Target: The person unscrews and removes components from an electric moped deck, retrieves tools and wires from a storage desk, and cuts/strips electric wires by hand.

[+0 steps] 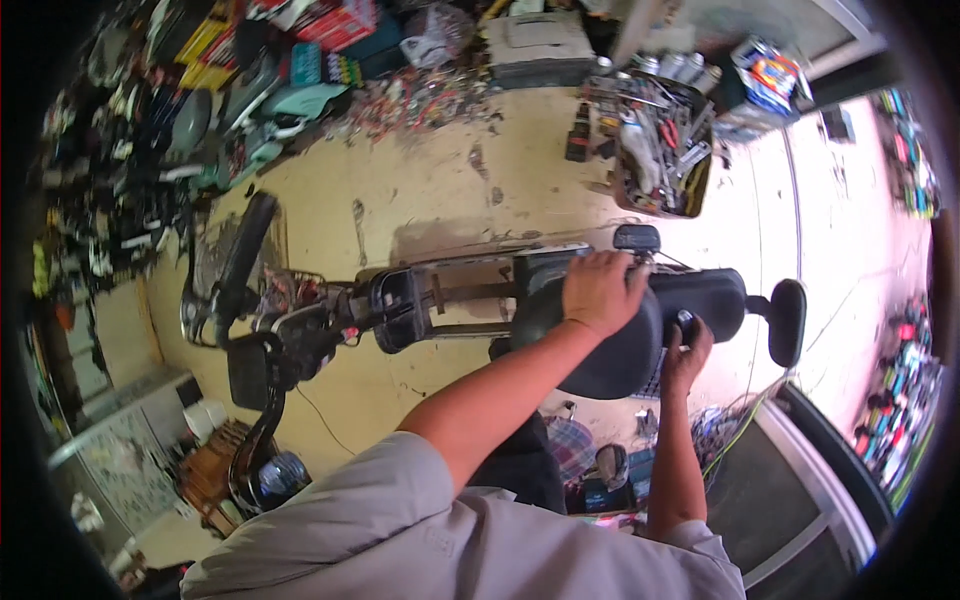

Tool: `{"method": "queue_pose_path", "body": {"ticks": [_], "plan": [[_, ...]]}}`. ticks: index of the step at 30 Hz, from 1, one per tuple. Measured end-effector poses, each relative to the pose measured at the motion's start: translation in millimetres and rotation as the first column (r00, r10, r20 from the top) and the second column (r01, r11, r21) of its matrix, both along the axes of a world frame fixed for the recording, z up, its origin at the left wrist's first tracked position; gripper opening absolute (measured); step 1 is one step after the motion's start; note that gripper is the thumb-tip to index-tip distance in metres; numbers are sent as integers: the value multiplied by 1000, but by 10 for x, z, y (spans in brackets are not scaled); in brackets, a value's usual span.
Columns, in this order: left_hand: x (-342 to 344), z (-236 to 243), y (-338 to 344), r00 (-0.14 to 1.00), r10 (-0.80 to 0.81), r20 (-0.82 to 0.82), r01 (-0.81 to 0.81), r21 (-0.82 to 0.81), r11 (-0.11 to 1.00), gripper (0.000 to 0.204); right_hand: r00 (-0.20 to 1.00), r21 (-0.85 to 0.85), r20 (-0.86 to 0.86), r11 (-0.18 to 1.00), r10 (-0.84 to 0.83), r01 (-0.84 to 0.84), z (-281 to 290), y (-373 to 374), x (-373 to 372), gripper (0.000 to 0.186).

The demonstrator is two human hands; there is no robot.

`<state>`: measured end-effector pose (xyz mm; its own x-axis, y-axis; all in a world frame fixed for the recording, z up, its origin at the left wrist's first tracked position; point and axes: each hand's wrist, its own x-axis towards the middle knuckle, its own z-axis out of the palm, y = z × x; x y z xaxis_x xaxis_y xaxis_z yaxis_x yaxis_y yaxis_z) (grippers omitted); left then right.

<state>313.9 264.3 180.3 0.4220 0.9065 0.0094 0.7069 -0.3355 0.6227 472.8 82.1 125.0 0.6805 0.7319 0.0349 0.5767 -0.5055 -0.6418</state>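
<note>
The left hand [605,288] lies on the front seat [600,355], its fingers nearly straight and not closed round anything. The right hand [688,360] is at the side of the rear seat [705,293], fingers bent, by a small shiny part [684,316]; whether they grip it I cannot tell. Both seats sit on the scooter [400,305], the backrest [788,322] behind, handlebar [250,245] to the left. A weak pinch could drop the part to the floor [430,165]. Pressing sideways might rock the scooter, whose support is hidden. Beyond, the tool bin [660,185] looks near enough to be struck if it tipped.
</note>
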Motion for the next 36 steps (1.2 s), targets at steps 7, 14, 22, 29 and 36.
{"method": "queue_pose_path", "body": {"ticks": [7,14,22,29,36], "plan": [[-970,187,-374,892,155,425,-190,41,981,34,354,-529,-492,596,-796,604,-593,-1771,-1039,33],[-3161,-557,-2799,826,563,43,-350,-744,569,32,726,-207,-686,970,-49,-130,-109,-1954,-2959,34],[-3622,-345,-3873,239,967,91,9,-996,92,26,610,-66,-496,673,618,-736,868,-1771,-3748,48],[-3790,-699,-4258,269,954,132,-257,-945,203,15,504,-99,-480,527,718,-844,398,-2261,-3408,37],[-3748,-177,-4483,31,996,80,-228,-970,85,11,657,-347,-503,565,561,-748,373,-2707,-2077,23]]}}
